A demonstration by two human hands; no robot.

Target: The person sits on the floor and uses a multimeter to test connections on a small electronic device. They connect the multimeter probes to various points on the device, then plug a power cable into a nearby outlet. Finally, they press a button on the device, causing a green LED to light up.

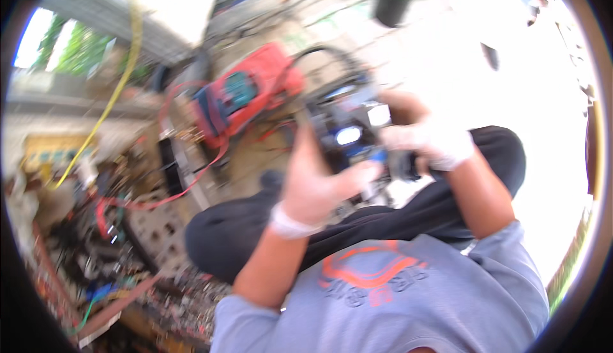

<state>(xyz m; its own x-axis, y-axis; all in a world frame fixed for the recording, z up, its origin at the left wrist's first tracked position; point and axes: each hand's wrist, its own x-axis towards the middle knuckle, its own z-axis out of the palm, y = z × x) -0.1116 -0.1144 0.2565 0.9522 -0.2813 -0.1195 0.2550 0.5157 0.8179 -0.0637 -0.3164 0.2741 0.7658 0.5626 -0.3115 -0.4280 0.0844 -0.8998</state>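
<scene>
A dark, boxy machine part (338, 113) with shiny and blue patches is held up between my two hands, above my lap. Blur hides what kind of part it is. My left hand (322, 180), in a thin pale glove, grips its near left side, thumb lying across the front toward a small blue piece (378, 156). From the right, my right hand (428, 133), gloved too, is closed on the part's right side with curled fingers. A black cable or hose (329, 50) arches just beyond the part.
A red case (262, 78) holding a teal tool stands on the paving at left. A red cord (179, 193) and a yellow cord (115, 97) run nearby. Piled metal scraps (83, 244) fill the lower left. At the far side stands a dark bucket (393, 5).
</scene>
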